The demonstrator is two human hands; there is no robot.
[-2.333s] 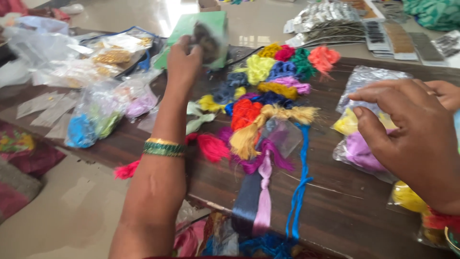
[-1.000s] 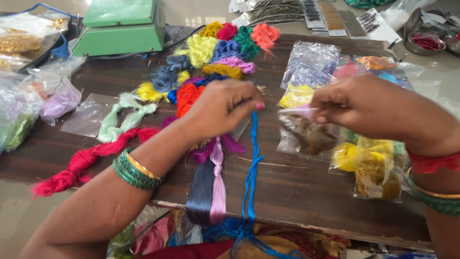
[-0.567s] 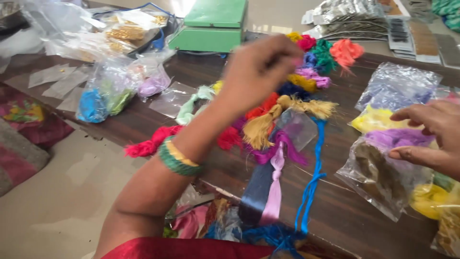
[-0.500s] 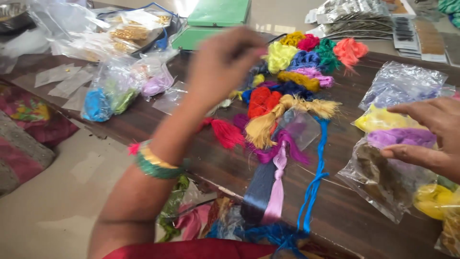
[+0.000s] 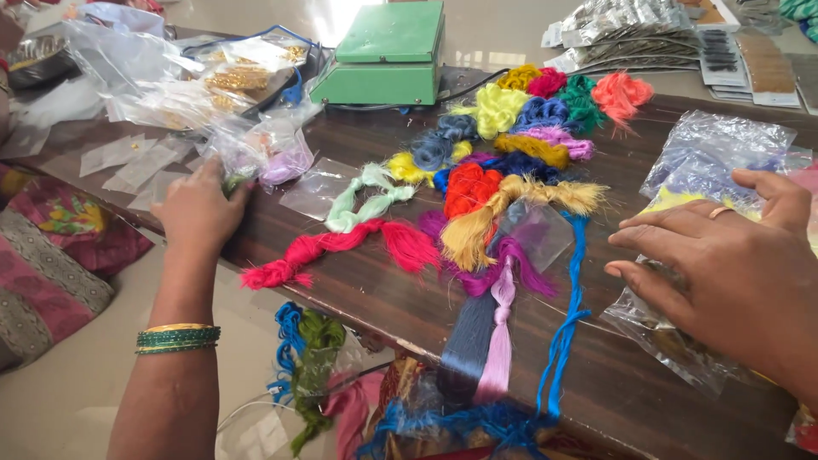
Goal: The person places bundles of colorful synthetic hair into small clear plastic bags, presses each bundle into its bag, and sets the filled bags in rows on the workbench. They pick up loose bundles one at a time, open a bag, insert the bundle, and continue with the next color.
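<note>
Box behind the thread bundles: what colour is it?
Green; the box shows clearly in the head view.

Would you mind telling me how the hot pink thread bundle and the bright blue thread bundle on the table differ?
The hot pink thread bundle lies wholly on the wooden table, running roughly sideways near the left hand; the bright blue thread bundle runs front to back and hangs over the near edge. The pink one is thick, with a fanned tassel end; the blue one is a thin strand. Both are loose, unbagged thread, and neither hand touches them.
</note>
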